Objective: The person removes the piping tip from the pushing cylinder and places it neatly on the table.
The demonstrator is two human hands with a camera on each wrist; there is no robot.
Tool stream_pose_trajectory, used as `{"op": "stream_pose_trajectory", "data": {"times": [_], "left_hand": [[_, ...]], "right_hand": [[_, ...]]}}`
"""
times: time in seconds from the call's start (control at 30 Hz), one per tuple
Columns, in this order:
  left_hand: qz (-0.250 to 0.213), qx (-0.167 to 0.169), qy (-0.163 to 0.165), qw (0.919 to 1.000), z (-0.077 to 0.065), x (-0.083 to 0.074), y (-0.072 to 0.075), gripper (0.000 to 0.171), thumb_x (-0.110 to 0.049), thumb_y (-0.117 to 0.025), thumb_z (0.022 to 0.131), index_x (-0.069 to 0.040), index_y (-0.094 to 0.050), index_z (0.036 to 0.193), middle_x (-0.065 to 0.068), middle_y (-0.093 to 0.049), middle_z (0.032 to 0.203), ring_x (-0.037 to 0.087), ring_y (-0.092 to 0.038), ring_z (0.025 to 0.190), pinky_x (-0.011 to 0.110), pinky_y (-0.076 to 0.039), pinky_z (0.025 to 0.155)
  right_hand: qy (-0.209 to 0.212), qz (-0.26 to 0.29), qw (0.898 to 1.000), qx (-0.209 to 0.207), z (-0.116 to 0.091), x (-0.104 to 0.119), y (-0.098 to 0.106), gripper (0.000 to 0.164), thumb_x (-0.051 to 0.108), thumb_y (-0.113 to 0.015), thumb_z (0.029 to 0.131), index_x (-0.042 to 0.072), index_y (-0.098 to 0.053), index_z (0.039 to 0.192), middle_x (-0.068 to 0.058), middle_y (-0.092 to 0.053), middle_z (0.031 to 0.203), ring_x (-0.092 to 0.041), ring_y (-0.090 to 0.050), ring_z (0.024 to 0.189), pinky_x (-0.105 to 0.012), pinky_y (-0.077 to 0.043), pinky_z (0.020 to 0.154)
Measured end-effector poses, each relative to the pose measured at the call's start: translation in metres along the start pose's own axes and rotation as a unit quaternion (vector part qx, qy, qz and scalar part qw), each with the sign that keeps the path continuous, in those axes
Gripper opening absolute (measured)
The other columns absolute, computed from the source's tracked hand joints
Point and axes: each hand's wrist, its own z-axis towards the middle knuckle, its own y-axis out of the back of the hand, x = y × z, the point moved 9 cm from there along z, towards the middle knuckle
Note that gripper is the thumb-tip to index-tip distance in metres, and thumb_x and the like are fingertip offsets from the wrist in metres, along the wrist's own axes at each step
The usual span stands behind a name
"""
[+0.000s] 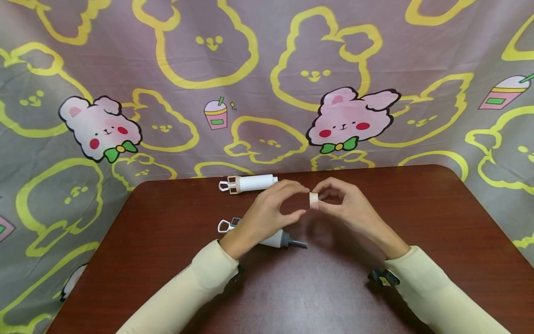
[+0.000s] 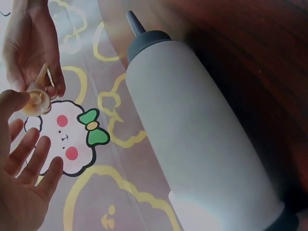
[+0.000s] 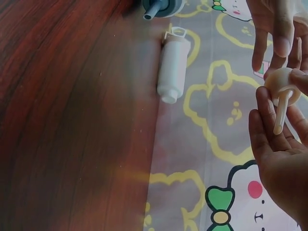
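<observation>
My right hand (image 1: 352, 204) pinches a small cream nozzle cap (image 1: 314, 200) between thumb and fingers, above the table. In the right wrist view the cap (image 3: 281, 84) shows a thin spout pointing down, with the right fingers beneath it. My left hand (image 1: 271, 208) faces it from the left, fingers spread and relaxed. The left thumb overlaps the cap's open end in the left wrist view, where the hollow inside (image 2: 37, 101) shows. Below the left forearm lies a white syringe-like tube (image 1: 273, 239) with a grey nozzle cap, partly hidden by that hand.
Another white tube (image 1: 255, 183), with a cream collar and white loop handle, lies near the back edge of the dark red-brown table (image 1: 167, 269). A patterned curtain (image 1: 267, 93) hangs right behind the table. Both wrists carry small dark cameras (image 1: 384, 277).
</observation>
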Motion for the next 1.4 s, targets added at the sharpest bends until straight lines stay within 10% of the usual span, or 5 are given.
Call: {"op": "stream_pose_trajectory", "data": {"times": [1.4], "left_hand": [[-0.042, -0.032, -0.016, 0.9985, 0.0041, -0.0017, -0.0043, 0.035, -0.010, -0.085, 0.087, -0.007, -0.072, 0.119, 0.004, -0.072, 0.117, 0.016, -0.068, 0.114, 0.026, -0.052, 0.106]], "right_hand": [[-0.007, -0.015, 1.000, -0.010, -0.0046, 0.0056, 0.0063, 0.027, 0.019, -0.083, 0.091, 0.015, -0.069, 0.114, -0.003, -0.073, 0.104, -0.018, -0.071, 0.093, -0.026, -0.057, 0.084]]}}
